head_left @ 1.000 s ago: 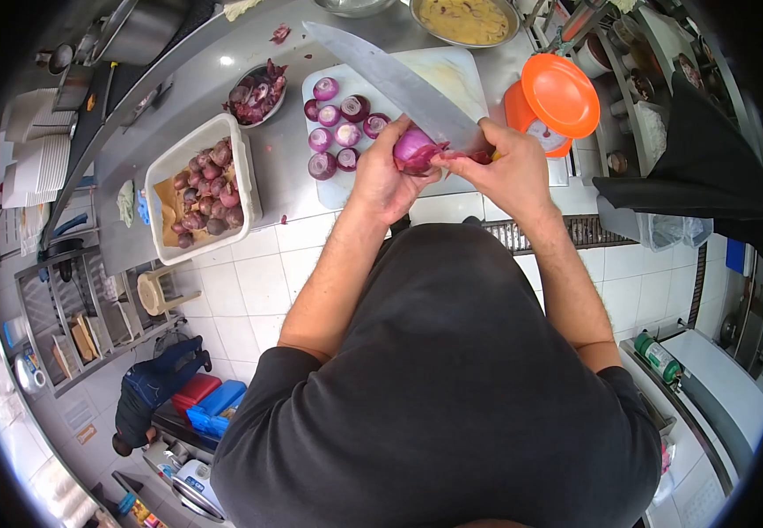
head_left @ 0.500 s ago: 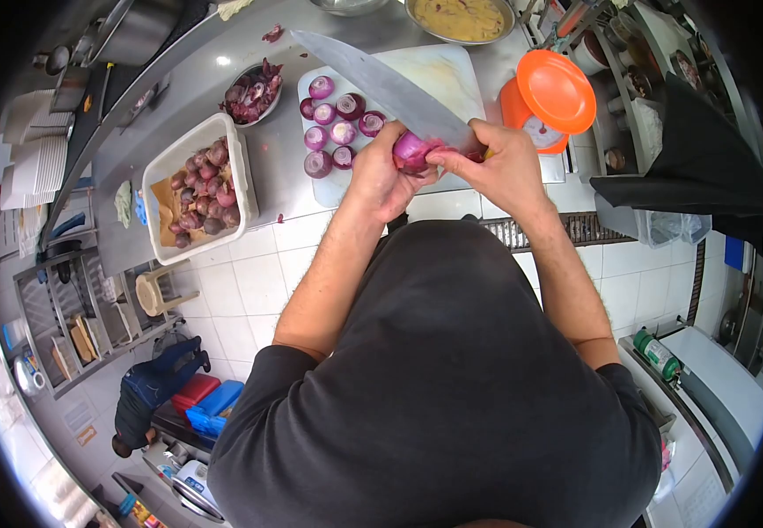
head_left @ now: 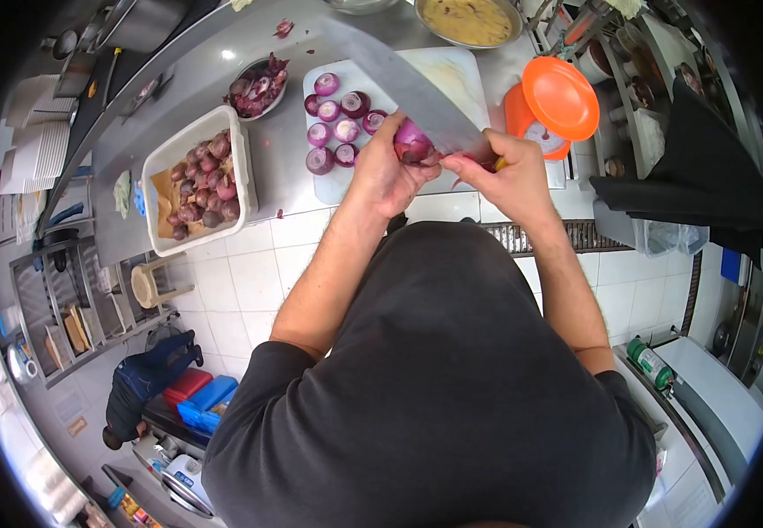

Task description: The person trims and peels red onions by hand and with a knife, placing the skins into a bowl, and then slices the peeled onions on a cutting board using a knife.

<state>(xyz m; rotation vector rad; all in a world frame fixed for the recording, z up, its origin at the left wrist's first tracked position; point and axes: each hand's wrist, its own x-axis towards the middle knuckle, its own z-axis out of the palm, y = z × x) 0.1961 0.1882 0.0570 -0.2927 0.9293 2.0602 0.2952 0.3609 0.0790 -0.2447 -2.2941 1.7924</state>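
Observation:
My left hand (head_left: 388,176) is closed around a red onion (head_left: 412,143) above the near edge of the white cutting board (head_left: 452,75). In my right hand (head_left: 513,176) is a large chef's knife (head_left: 412,92), its broad blade pointing up and to the left. My right thumb meets a strip of reddish onion skin (head_left: 457,165) beside the onion. Several peeled red onions (head_left: 346,131) with cut ends stand on the left part of the board.
Left of the board, a white bin (head_left: 242,167) holds several unpeeled onions. A bowl of onion skins (head_left: 258,88) sits behind it. An orange kitchen scale (head_left: 560,97) stands right, and a pan of yellow food (head_left: 471,19) at the back. Another person (head_left: 139,387) bends far left.
My right hand has drawn slightly away from the onion, with skin stretched at the thumb. The onion has turned in my left hand, and the knife blade has shifted right.

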